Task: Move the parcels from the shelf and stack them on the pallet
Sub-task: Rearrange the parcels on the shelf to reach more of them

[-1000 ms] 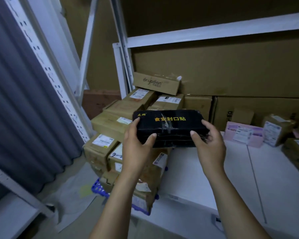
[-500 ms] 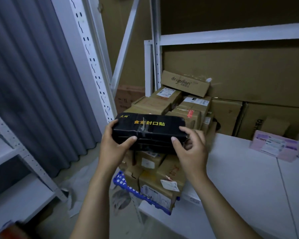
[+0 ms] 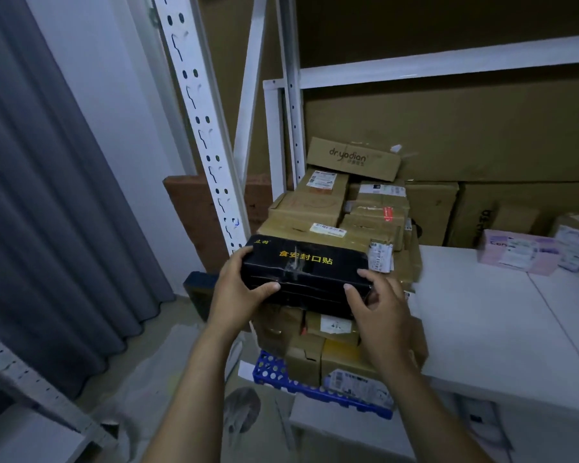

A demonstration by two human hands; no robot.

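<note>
A black parcel (image 3: 306,274) with yellow lettering and clear tape sits between both my hands. My left hand (image 3: 236,294) grips its left end, and my right hand (image 3: 380,309) grips its right end. I hold it level in front of a tall stack of brown cardboard parcels (image 3: 335,212). That stack stands on a blue perforated pallet (image 3: 281,375) on the floor. A flat box printed "dr.yodian" (image 3: 353,158) lies on top at the back. The white shelf (image 3: 482,309) to the right carries a pink parcel (image 3: 515,252).
A white slotted shelf upright (image 3: 201,128) rises just left of the stack. Grey curtains (image 3: 47,212) hang at the left. Another shelf frame (image 3: 24,389) crosses the lower left corner. Large brown cartons (image 3: 448,128) line the back wall. Paper scraps (image 3: 241,409) lie on the floor.
The view has swung left and the stack on the pallet has come closer. Both hands have carried the black parcel from over the shelf to in front of the stack.
</note>
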